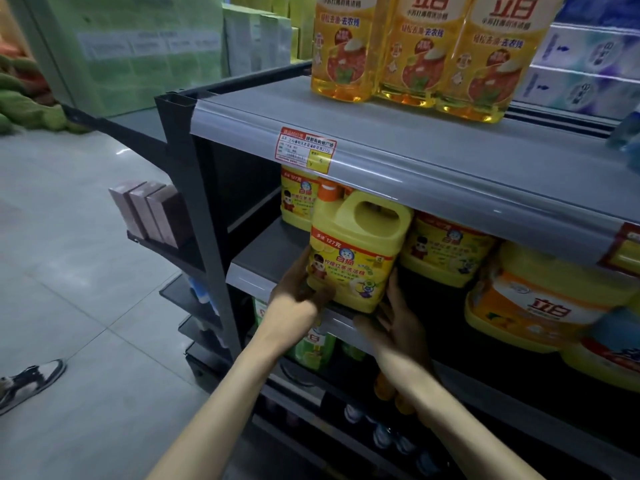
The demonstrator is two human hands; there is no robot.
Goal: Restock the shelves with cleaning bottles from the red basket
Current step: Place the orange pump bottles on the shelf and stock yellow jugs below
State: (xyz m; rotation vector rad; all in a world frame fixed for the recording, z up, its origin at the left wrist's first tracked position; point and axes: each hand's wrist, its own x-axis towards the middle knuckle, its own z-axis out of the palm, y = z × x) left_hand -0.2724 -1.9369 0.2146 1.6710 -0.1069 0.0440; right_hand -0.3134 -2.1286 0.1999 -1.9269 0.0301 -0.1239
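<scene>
A yellow jug (353,258) stands at the front edge of the middle shelf (249,277), other jugs (446,247) behind it. The left hand (298,289) grips its lower left corner; the right hand (394,323), fingers spread, touches its lower right side.

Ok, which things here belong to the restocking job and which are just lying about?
Job: yellow plastic handled jug with orange cap; grey middle shelf beneath it.
Just there: three clear yellow bottles on the top shelf; brown boxes on the side rack; orange-labelled yellow tub at right.
</scene>
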